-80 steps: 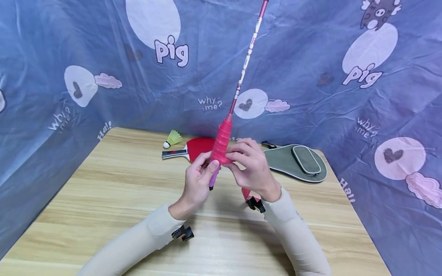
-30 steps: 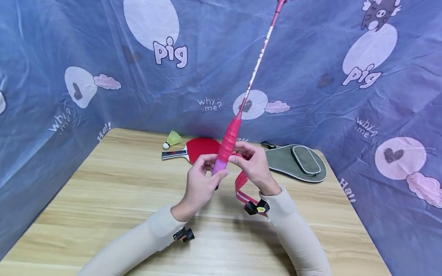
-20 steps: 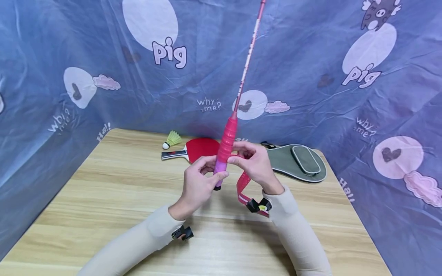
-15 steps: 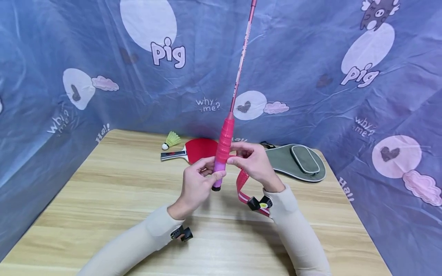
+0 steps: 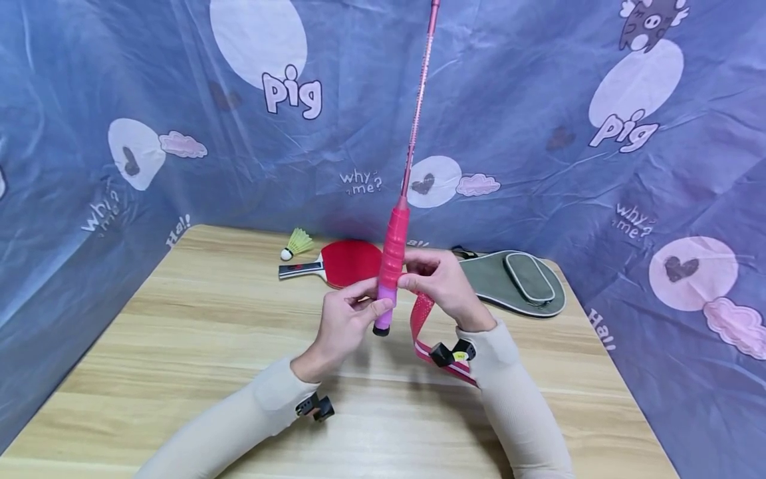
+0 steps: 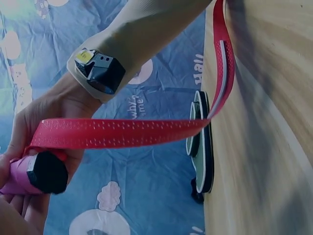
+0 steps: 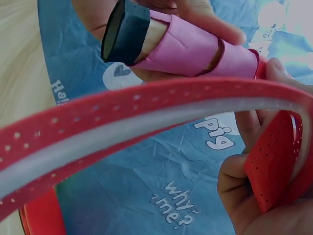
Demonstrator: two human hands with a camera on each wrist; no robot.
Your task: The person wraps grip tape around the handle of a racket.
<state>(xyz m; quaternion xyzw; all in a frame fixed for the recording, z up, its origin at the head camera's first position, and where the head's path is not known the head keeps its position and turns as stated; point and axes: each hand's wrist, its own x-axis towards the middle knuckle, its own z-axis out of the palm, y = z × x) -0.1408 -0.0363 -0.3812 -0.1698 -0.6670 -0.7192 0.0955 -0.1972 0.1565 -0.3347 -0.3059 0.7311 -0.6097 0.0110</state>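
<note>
A badminton racket is held up, its head beyond the top of the head view. Red perforated grip tape winds round the upper handle. Below it the purple lower handle shows, ending in a black butt cap. My left hand pinches the purple part between thumb and fingers. With thumb and fingers my right hand pinches the tape where it leaves the handle. The loose tape strip, with a white line along its inner face, hangs from the right hand in a curve towards the table.
On the wooden table lie a yellow shuttlecock, a red table tennis bat and a green zipped bat case. Blue printed cloth surrounds the table's back and sides. Small cameras sit on both wrists.
Since the earliest frame, my left hand has moved lower on the handle, exposing more purple, and the loose tape has come into fuller view. Over the last second the racket has swung more upright.
</note>
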